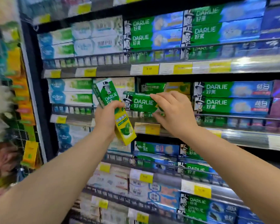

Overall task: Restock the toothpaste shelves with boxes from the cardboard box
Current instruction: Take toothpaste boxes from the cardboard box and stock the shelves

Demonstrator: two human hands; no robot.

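Two bare forearms are reaching up from the bottom edge toward a wall of toothpaste shelves. The left hand (pixel 107 118) is closing around the middle of a green-and-yellow Darlie toothpaste box (pixel 115 110), holding it tilted, green end up and yellow end down, just left of the gap. The right hand (pixel 171 110) is pinching the right end of a second green Darlie box (pixel 140 103) between fingers above and thumb below, holding it level at the mouth of the gap (pixel 141 85) in the middle shelf's row.

These cartons are looking light, stiff and glossy, so likely slick and easy to dent at the corners; gripping across the long flat faces near the middle should be steadying them best.

Behind the gap, another green box (pixel 153 87) is lying deeper in, partly in shadow. Right of the gap, blue-and-green Darlie boxes (pixel 231 97) are stacking neatly behind a wire rail (pixel 233 116).

The cardboard box is not showing. The right hand is hiding its carton's far end. The left edge is blurring heavily, and the yellow price tags (pixel 149 69) are unreadable
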